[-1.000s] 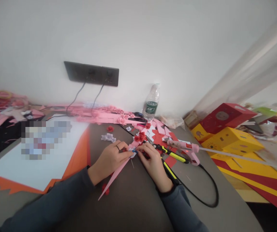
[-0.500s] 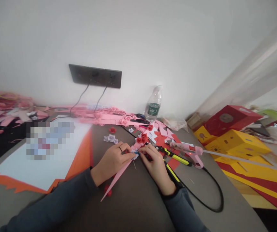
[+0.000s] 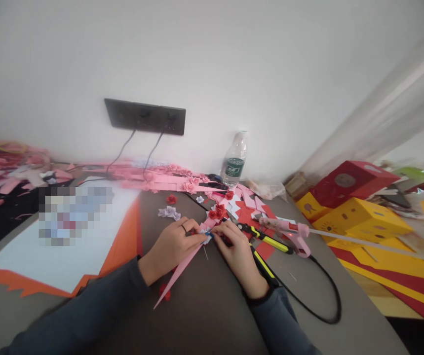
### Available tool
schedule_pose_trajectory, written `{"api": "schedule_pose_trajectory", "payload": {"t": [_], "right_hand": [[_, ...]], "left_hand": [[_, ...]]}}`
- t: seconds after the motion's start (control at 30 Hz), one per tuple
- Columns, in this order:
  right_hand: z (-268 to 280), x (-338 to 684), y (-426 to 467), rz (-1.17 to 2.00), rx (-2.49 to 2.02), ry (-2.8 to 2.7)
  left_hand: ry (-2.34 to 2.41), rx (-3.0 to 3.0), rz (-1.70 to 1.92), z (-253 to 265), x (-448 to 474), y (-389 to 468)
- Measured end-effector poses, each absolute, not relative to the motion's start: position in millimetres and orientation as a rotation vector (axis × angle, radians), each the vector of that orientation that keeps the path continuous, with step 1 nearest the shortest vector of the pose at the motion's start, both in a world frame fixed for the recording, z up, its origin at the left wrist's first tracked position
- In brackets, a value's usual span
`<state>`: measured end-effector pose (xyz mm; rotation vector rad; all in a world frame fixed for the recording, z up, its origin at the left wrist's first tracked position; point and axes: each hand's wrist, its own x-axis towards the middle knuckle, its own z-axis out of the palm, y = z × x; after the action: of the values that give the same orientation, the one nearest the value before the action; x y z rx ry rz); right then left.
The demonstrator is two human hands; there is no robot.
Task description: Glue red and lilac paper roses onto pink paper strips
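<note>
My left hand (image 3: 169, 248), with a ring on one finger, pinches a long pink paper strip (image 3: 177, 273) that runs from the fingertips down toward me across the grey table (image 3: 204, 315). My right hand (image 3: 237, 254) meets it fingertip to fingertip, and both pinch a small white-and-blue paper flower (image 3: 207, 237) at the top end of the strip. Red paper roses (image 3: 217, 212) lie just beyond my fingers. What else my right hand holds is hidden.
A pink glue gun (image 3: 289, 231) with a black cord (image 3: 326, 305) lies right of my hands, beside yellow-and-black cutters (image 3: 267, 240). A water bottle (image 3: 234, 160) stands by the wall under a black socket strip (image 3: 145, 116). Yellow and red boxes (image 3: 356, 207) sit at right; a white-and-orange sheet (image 3: 67, 256) at left.
The view has shifted slightly down and left over the second. Both hands stay together on the flower and strip with only small finger movement.
</note>
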<state>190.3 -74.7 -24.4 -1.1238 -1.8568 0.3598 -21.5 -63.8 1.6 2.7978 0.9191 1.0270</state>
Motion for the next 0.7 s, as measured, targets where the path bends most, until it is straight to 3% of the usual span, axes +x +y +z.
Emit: {"api": "schedule_pose_trajectory", "payload": {"t": [0.43,0.7], "right_hand": [[-23,190,-76,0.399,-1.151,-1.737],[-25,191,-76,0.412,-1.183,-1.625]], "left_hand": [[0.879,2.629,1.176,-1,-27,-59],[1.160,2.440,1.291,15,-54,-37]]}}
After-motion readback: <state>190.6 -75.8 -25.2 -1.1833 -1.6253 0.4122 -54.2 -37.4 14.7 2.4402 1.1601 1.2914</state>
